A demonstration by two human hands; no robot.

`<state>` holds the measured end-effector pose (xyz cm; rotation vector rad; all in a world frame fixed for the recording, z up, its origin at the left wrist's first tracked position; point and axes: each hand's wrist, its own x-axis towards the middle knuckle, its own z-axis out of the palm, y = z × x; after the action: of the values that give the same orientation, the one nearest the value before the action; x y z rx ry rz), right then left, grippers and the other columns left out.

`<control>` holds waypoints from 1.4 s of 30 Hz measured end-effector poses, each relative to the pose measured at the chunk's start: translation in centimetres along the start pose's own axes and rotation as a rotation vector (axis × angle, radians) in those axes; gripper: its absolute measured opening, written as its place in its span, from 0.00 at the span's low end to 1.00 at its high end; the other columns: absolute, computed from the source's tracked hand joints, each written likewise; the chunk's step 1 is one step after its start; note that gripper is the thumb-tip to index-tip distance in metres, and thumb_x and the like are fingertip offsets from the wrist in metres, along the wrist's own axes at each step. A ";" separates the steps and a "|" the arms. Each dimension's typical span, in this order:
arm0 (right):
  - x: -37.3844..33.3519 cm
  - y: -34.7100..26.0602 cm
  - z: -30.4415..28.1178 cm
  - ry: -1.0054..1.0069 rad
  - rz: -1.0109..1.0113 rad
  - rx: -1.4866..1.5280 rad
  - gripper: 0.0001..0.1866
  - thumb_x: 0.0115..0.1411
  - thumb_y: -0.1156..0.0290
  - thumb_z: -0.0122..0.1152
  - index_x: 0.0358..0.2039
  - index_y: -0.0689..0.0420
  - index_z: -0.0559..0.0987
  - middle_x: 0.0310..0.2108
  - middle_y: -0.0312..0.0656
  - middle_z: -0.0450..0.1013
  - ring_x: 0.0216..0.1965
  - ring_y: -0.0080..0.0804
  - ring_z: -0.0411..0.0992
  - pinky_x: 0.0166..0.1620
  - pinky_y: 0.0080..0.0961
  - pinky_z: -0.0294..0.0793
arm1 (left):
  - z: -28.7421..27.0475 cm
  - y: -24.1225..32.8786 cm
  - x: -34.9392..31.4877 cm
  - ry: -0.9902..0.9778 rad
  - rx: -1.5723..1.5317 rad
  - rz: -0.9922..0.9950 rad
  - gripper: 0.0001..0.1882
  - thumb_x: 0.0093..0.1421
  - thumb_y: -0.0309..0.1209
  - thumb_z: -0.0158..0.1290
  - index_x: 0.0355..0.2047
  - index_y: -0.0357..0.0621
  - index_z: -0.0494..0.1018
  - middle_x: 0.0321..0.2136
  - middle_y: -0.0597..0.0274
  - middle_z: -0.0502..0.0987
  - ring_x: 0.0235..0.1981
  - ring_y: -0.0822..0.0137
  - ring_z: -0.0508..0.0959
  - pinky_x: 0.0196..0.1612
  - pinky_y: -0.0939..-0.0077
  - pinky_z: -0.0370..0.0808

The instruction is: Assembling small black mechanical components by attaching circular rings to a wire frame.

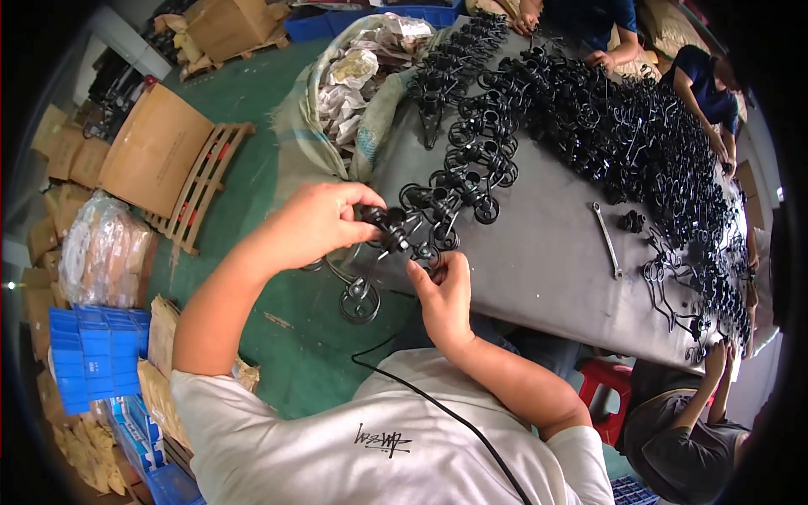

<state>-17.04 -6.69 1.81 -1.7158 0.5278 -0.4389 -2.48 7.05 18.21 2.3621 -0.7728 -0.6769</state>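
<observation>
My left hand point(316, 220) is closed, its thumb and forefinger gripping a black part point(389, 229) made of round, collar-like pieces and bent wire. Below it a wire loop with a small round fitting point(359, 301) hangs past the table's edge; whether it belongs to the held part I cannot tell. My right hand point(446, 301) pinches close by, thumb and fingers drawn together at the part's lower right side. Its fingertips are partly hidden among black pieces. Just beyond both hands, a row of similar black wire-and-ring parts point(471, 172) runs away along the grey table point(539, 244).
A large heap of black parts point(606, 126) covers the table's far and right side. A wrench point(606, 240) lies on the tabletop. At the left stand a sack of crumpled wrapping point(349, 84), a wooden pallet point(202, 185) and blue bins point(97, 353). Several co-workers' hands point(602, 61) are around the table.
</observation>
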 end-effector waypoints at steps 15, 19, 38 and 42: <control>-0.1 1.9 1.1 -0.083 0.024 0.068 0.19 0.58 0.69 0.72 0.34 0.62 0.67 0.32 0.43 0.65 0.29 0.32 0.66 0.33 0.31 0.70 | 2.5 -3.3 5.1 -0.123 0.146 0.238 0.20 0.56 0.32 0.65 0.49 0.45 0.78 0.22 0.61 0.76 0.23 0.68 0.75 0.29 0.69 0.72; -0.1 2.0 -0.3 -0.099 0.019 0.024 0.18 0.57 0.70 0.73 0.32 0.61 0.69 0.32 0.44 0.65 0.29 0.37 0.66 0.34 0.33 0.70 | 5.0 -5.2 4.1 0.058 0.056 0.343 0.19 0.57 0.31 0.66 0.49 0.47 0.77 0.23 0.62 0.75 0.23 0.66 0.74 0.29 0.69 0.72; 10.0 0.1 -6.4 -0.085 -0.714 -0.846 0.36 0.65 0.54 0.59 0.67 0.61 0.65 0.69 0.51 0.59 0.68 0.46 0.60 0.70 0.44 0.55 | 7.8 -6.1 4.5 0.052 -0.015 0.360 0.43 0.56 0.27 0.62 0.70 0.49 0.56 0.63 0.51 0.62 0.65 0.52 0.64 0.68 0.61 0.63; 10.3 0.7 -6.7 -0.077 -0.728 -0.847 0.33 0.66 0.52 0.57 0.65 0.59 0.68 0.68 0.48 0.61 0.67 0.45 0.62 0.70 0.45 0.55 | 7.2 -5.0 5.3 0.017 0.061 0.422 0.45 0.51 0.26 0.59 0.70 0.48 0.55 0.65 0.47 0.60 0.67 0.48 0.62 0.70 0.60 0.61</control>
<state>-12.36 -18.01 2.56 -2.7361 -0.0243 -0.7166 -1.21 4.52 8.33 2.1506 -1.2506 -0.4565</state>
